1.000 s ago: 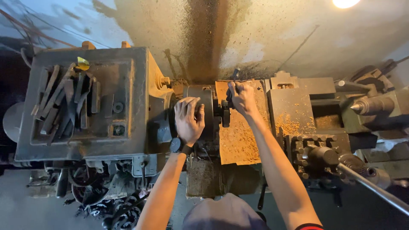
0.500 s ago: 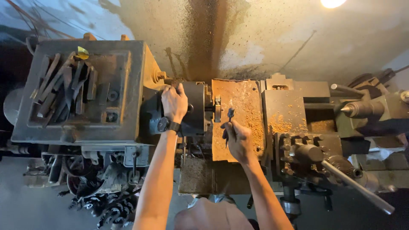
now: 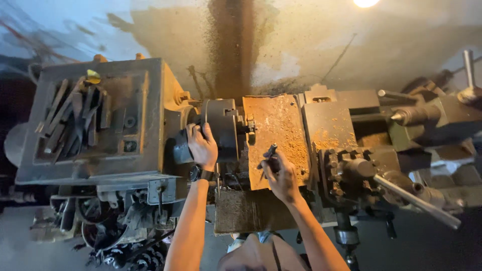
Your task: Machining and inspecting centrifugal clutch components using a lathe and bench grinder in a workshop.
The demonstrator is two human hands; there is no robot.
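I look down on an old metal lathe. My left hand (image 3: 202,146), with a dark watch at the wrist, rests on the round dark chuck (image 3: 223,125) and grips its near side. My right hand (image 3: 281,178) is closed around a small dark metal tool (image 3: 269,153), held over the rusty, chip-covered plate (image 3: 278,130) just right of the chuck. The tool's tip points up and away from me. Its lower part is hidden in my fingers.
The grey headstock (image 3: 100,120) at left carries several loose metal bars (image 3: 70,120) on top. At right stand the tool post (image 3: 351,168) with a long handle (image 3: 416,200) and the tailstock (image 3: 427,115). Metal swarf (image 3: 120,256) lies below. A stained wall rises behind.
My right hand has drawn back from the chuck towards me with the tool. My left hand has slid from the chuck's front face to its near left side.
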